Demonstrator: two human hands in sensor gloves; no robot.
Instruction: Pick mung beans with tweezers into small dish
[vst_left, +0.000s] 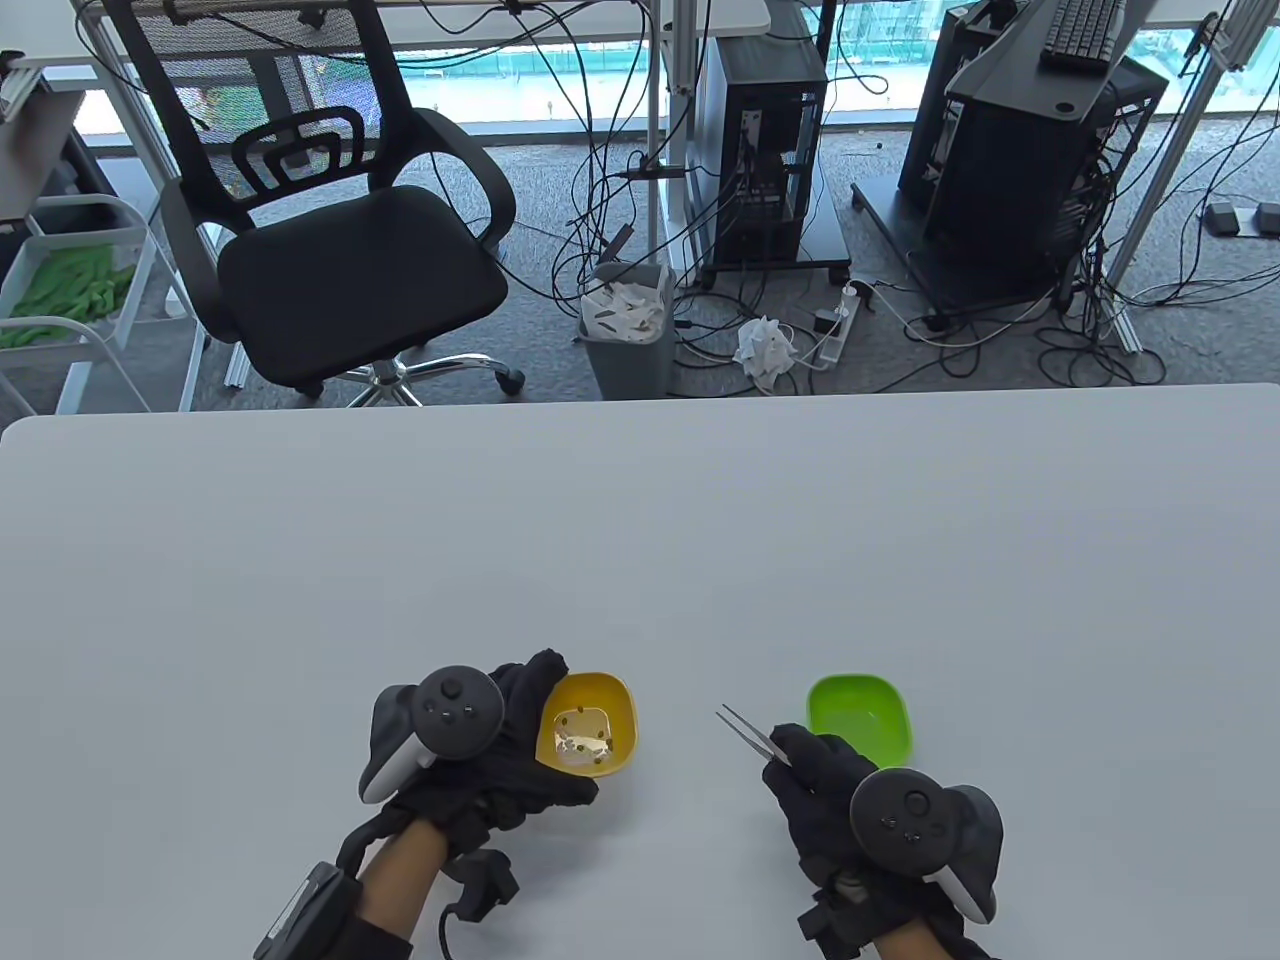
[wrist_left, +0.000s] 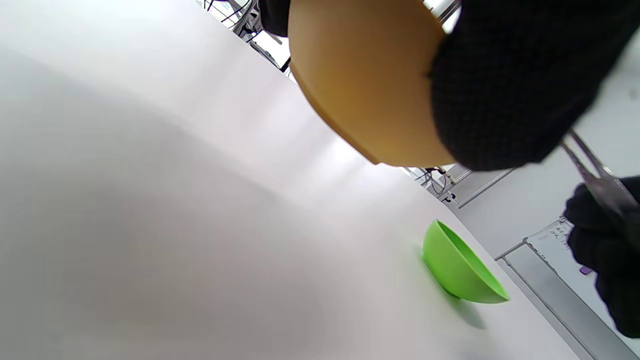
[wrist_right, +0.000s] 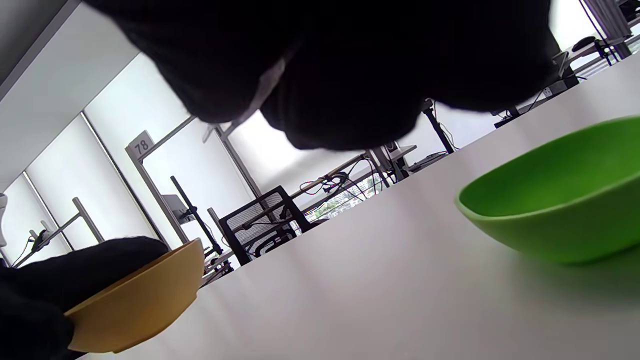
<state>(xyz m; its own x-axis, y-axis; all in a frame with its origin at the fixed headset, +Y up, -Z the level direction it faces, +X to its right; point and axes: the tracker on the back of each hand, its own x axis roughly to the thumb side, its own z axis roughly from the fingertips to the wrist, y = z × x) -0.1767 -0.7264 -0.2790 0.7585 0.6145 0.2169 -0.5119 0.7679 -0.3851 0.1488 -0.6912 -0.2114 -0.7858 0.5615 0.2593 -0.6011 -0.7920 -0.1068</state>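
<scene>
Two hands, nearest the viewer: right hand (vst_left: 835, 790) pinches tweezers (vst_left: 745, 727), long axis toward 10 o'clock, tips apart and empty; left hand (vst_left: 500, 755) grips the yellow dish (vst_left: 612, 702), lifted clear of the desk (vst_left: 640, 530). Mung beans (vst_left: 585, 745) lie inside, at 9 o'clock from the tips, nearer the left hand. Green dish (vst_left: 860, 712), seemingly empty, rests at 1 o'clock from the right hand.

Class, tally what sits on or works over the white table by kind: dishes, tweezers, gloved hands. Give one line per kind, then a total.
Dishes: 2, the yellow dish and the green dish
Tweezers: 1, the tweezers
Gloved hands: 2, the left hand and the right hand
Total: 5
</scene>
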